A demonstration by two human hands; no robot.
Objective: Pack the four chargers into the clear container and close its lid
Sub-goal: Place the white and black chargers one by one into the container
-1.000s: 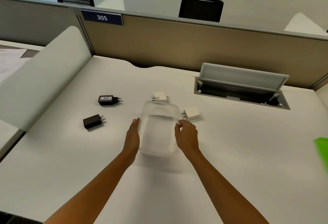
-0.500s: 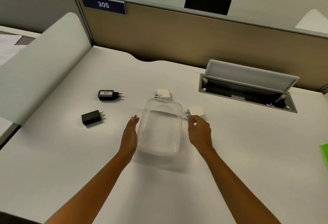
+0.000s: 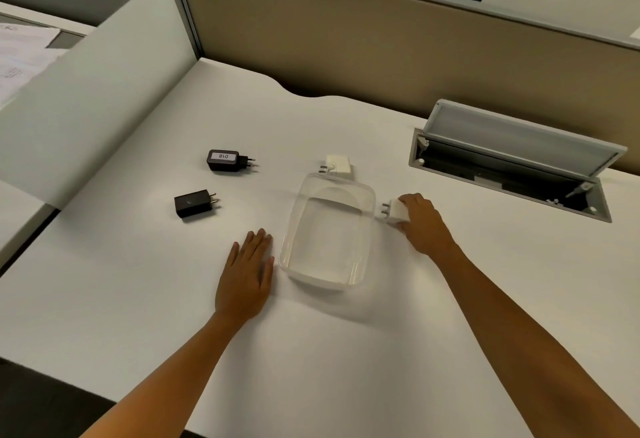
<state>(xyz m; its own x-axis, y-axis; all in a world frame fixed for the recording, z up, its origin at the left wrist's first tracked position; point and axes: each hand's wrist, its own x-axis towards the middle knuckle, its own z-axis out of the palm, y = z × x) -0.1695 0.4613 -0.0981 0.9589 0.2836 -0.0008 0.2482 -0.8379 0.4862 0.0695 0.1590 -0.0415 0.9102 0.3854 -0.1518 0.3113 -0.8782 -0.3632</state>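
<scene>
The clear container (image 3: 366, 229) stands in the middle of the white desk, with nothing inside it. No lid shows apart from it. My right hand (image 3: 422, 222) is closed around a white charger (image 3: 394, 210) just right of the container, prongs pointing left. A second white charger (image 3: 339, 164) lies at the container's far edge. Two black chargers lie to the left: one with a label (image 3: 223, 160) and a smaller one (image 3: 193, 203) nearer me. My left hand (image 3: 247, 273) lies flat on the desk beside the container's left wall, fingers extended, holding nothing.
An open grey cable hatch (image 3: 512, 160) is sunk into the desk at the back right. A tan partition (image 3: 381, 46) with a "305" sign runs along the back. A curved white divider (image 3: 93, 91) borders the desk on the left.
Both hands left the container's sides. My right hand moved right and closed on the white charger. My left hand drew back and settled flat on the desk.
</scene>
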